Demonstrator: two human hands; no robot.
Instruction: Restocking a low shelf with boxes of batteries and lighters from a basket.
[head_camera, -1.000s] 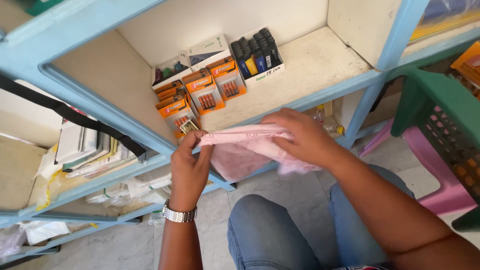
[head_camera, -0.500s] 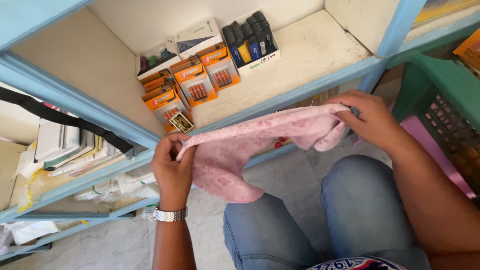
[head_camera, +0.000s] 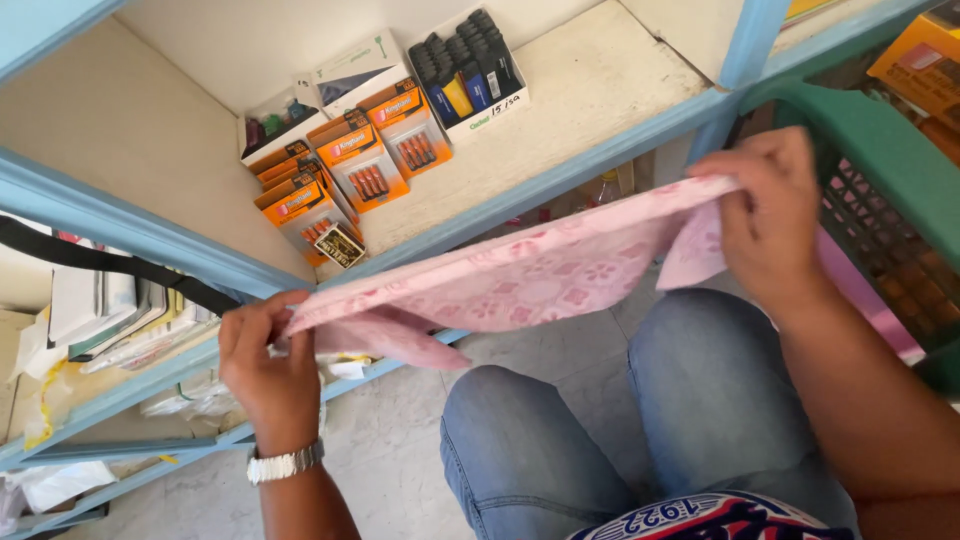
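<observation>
The pink floral cloth (head_camera: 530, 275) hangs stretched between your hands, its long axis rising left to right before the blue shelf edge (head_camera: 560, 180). Your left hand (head_camera: 268, 365) pinches the lower end; your right hand (head_camera: 770, 225) grips the upper end, fingers closed.

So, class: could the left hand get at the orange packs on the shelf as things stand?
Probably not at once: the left hand grips one end of the pink cloth. The orange packs lie close above on the open shelf, nothing between.
</observation>
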